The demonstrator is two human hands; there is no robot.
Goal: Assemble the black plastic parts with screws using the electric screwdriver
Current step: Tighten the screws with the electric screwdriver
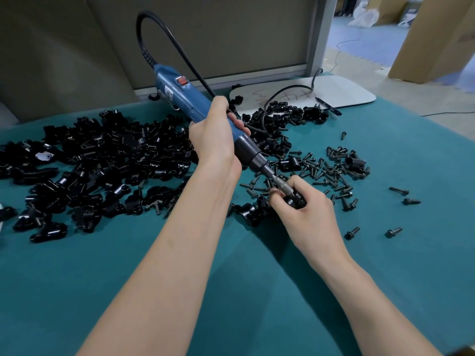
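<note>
Both grips are closed: the left grip (213, 140) wraps the blue electric screwdriver (180, 96) at its barrel, and the right grip (300, 204) pinches one black plastic part (295, 200) close to the table (257, 278), beside the loose screws (334, 168). The bit meets the part at a slant. Keeping bit and screw hole in line, with the part held firm, looks wise. The left wrist is raised; the right forearm runs low.

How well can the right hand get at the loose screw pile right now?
Probably not yet: the right hand grips a black plastic part under the electric screwdriver, so it is occupied. The screw pile lies just beyond, nothing between.
</note>
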